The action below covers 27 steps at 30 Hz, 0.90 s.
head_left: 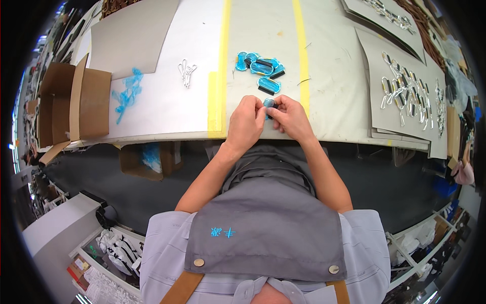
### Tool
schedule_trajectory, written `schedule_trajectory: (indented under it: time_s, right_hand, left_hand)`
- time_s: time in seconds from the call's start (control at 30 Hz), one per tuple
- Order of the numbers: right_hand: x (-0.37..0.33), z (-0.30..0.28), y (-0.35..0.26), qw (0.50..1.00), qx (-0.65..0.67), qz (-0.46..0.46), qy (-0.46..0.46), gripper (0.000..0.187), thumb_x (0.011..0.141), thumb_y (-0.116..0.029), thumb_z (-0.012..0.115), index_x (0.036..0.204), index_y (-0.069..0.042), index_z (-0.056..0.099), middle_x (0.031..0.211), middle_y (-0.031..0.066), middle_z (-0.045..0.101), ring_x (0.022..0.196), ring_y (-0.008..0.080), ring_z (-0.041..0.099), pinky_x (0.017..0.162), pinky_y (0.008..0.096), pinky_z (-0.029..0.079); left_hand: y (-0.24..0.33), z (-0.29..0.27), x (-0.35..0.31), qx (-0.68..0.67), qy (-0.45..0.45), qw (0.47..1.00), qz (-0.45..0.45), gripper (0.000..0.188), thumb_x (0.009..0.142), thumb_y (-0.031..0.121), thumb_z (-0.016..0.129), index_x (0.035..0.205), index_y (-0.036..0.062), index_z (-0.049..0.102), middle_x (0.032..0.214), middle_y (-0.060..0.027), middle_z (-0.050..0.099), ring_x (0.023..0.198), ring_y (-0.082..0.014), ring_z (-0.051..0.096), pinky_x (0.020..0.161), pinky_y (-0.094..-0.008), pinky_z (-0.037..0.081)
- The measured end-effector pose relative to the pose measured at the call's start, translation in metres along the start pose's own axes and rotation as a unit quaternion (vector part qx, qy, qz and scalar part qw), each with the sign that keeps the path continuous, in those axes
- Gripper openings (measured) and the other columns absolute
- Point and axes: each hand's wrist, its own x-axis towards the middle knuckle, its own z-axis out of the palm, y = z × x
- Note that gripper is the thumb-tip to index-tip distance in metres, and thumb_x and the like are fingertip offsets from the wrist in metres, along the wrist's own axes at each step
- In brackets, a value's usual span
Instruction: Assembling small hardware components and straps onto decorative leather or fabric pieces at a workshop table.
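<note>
My left hand (245, 123) and my right hand (290, 117) meet near the front edge of the white table (167, 101). Together they pinch one small oval piece wrapped in blue film (269, 103) with a black part. The fingertips of both hands cover most of it. Just beyond my hands lies a small heap of several like blue-wrapped oval pieces (259, 69) with black ends. A little bunch of bare metal clips (187, 72) lies to the left of the heap.
Peeled blue film scraps (127, 93) lie at the left beside an open cardboard box (71, 104). Grey cardboard sheets (405, 116) at the right carry several metal clips. Two yellow tape lines (223, 66) run across the table. A box (147, 159) hangs under the table edge.
</note>
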Motion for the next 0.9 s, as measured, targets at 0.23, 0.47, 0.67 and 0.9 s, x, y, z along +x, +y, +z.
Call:
schedule_trajectory:
  time_s: [0.23, 0.47, 0.67, 0.9]
  right_hand:
    - [0.004, -0.005, 0.000, 0.999, 0.021, 0.010, -0.023, 0.010, 0.087, -0.009, 0.061, 0.090, -0.001, 0.055, 0.068, 0.0014, 0.057, 0.051, 0.0053, 0.053, 0.043, 0.0194, 0.041]
    - [0.003, -0.020, 0.003, 0.988, 0.134, -0.004, -0.082, 0.009, 0.087, -0.007, 0.060, 0.092, 0.000, 0.057, 0.070, 0.0021, 0.059, 0.056, 0.0063, 0.057, 0.051, 0.0196, 0.048]
    - [0.005, -0.018, 0.003, 0.988, 0.130, 0.003, -0.088, 0.011, 0.086, -0.008, 0.061, 0.092, 0.000, 0.058, 0.070, 0.0008, 0.058, 0.054, 0.0050, 0.054, 0.047, 0.0190, 0.045]
    - [0.007, -0.005, -0.001, 0.997, 0.076, -0.007, -0.013, 0.016, 0.082, -0.012, 0.064, 0.080, -0.001, 0.054, 0.062, 0.0008, 0.053, 0.045, 0.0052, 0.046, 0.037, 0.0228, 0.037]
  left_hand:
    - [0.003, 0.004, 0.004, -0.021, -0.013, 1.000, -0.009, 0.009, 0.084, 0.002, 0.058, 0.087, -0.0023, 0.050, 0.075, -0.0185, 0.058, 0.059, -0.0315, 0.057, 0.055, -0.0389, 0.045]
    - [-0.001, -0.007, 0.014, -0.183, -0.071, 0.967, -0.163, 0.009, 0.088, 0.005, 0.059, 0.087, 0.0002, 0.050, 0.074, -0.0088, 0.060, 0.047, -0.0084, 0.048, 0.043, -0.0238, 0.037]
    - [-0.026, -0.011, 0.017, -0.410, -0.125, 0.876, -0.222, 0.010, 0.089, 0.007, 0.058, 0.089, 0.0012, 0.050, 0.077, -0.0061, 0.060, 0.045, -0.0046, 0.037, 0.043, -0.0204, 0.033]
    - [-0.025, -0.019, 0.023, -0.417, -0.153, 0.862, -0.244, 0.011, 0.089, 0.010, 0.058, 0.088, 0.0027, 0.051, 0.073, -0.0031, 0.056, 0.046, -0.0047, 0.037, 0.046, -0.0223, 0.037]
